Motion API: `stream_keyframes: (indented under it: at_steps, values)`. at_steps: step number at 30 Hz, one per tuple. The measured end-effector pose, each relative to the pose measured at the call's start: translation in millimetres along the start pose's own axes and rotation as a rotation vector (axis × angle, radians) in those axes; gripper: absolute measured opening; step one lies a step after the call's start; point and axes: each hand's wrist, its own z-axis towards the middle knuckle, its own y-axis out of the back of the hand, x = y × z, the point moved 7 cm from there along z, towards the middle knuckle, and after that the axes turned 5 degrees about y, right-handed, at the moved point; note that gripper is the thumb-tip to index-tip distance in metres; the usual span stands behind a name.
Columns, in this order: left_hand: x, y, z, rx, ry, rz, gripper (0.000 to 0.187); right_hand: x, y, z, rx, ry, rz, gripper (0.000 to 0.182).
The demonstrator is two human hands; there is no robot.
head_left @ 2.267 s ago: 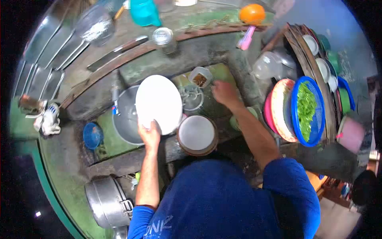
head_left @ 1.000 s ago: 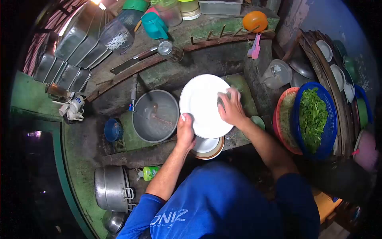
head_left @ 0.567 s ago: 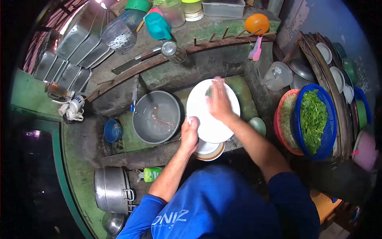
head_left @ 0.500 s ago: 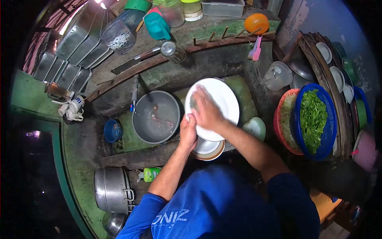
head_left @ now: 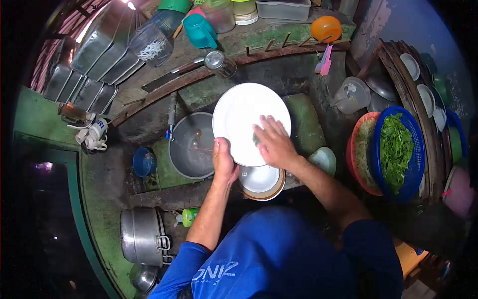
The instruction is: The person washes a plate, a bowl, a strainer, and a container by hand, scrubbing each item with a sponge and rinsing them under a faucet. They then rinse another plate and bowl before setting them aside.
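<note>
A large white plate [head_left: 244, 107] is held over the sink, tilted with its face up toward me. My left hand [head_left: 224, 162] grips its lower left rim, thumb on the upper face and the other fingers hidden behind. My right hand [head_left: 278, 145] presses on the lower right of the plate's face, with a greyish-green scouring pad [head_left: 257, 136] partly showing under the fingers. Directly below the plate stands a stack of dishes [head_left: 261, 180], a white one on top. To the left, a grey basin [head_left: 186, 167] holds water.
A blue bowl [head_left: 144, 162] sits left of the basin, below a tap [head_left: 171, 122]. At right are a pale green bowl [head_left: 323, 160] and a blue basket [head_left: 420, 164] of chopped greens. A knife [head_left: 174, 74] and a glass jar [head_left: 221, 67] lie along the back ledge.
The plate has shifted left and turned more toward me. My right hand has slid from its upper left to its lower right. My left hand has moved slightly left, still on the rim.
</note>
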Motion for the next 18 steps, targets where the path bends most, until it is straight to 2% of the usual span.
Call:
stream_keyframes:
  at_steps: [1, 3, 4, 5, 6, 7, 9, 11, 12, 13, 15, 16, 18]
  values:
    - [2.6, -0.9, 0.1, -0.001, -0.001, -0.003, 0.049, -13.2, 6.7, -1.0, -0.083, -0.114, -0.018, 0.059]
    - [8.4, -5.8, 3.0, 0.026, -0.029, 0.026, 0.047, -8.1, -4.5, 8.5, -0.13, -0.105, 0.117, 0.062]
    - [19.1, 6.1, 8.1, -0.023, -0.043, 0.137, 0.044, 10.1, 0.9, 22.5, -0.149, -0.037, 0.139, 0.062]
    - [22.5, 7.9, 10.7, -0.022, -0.041, 0.139, 0.044, 31.7, 10.6, 37.1, -0.166, 0.03, 0.162, 0.062]
    - [28.7, 5.2, 13.0, 0.046, 0.015, 0.011, 0.045, 41.2, 16.4, 47.6, -0.226, -0.002, 0.247, 0.06]
    - [30.7, -1.2, 12.2, 0.114, 0.072, -0.115, 0.046, 43.8, 10.2, 47.6, -0.167, 0.009, 0.184, 0.059]
    - [17.1, 2.8, 9.0, 0.067, 0.032, -0.074, 0.049, 49.7, 7.1, 30.6, 0.043, 0.21, 0.207, 0.059]
    - [-0.8, -0.5, 5.9, 0.024, -0.03, -0.015, 0.051, 23.9, 4.1, 2.3, 0.128, 0.22, 0.065, 0.058]
    - [-6.9, -2.6, 2.9, 0.02, -0.041, 0.014, 0.051, 3.4, 11.2, -2.8, 0.129, 0.15, 0.006, 0.06]
    - [-9.6, -2.0, -0.9, 0.013, -0.048, 0.046, 0.05, -26.1, 6.8, -4.0, 0.091, 0.068, -0.093, 0.059]
    - [0.8, 0.1, -4.7, -0.02, 0.015, 0.103, 0.046, -59.9, 20.2, 15.1, -0.127, -0.059, -0.089, 0.059]
    - [14.5, 11.4, -2.9, -0.036, 0.014, 0.151, 0.039, -62.3, 18.3, 27.3, -0.133, -0.063, -0.088, 0.059]
    - [30.1, 12.7, 2.2, 0.029, -0.036, 0.2, 0.035, -57.6, 28.5, 52.3, -0.428, -0.153, -0.023, 0.06]
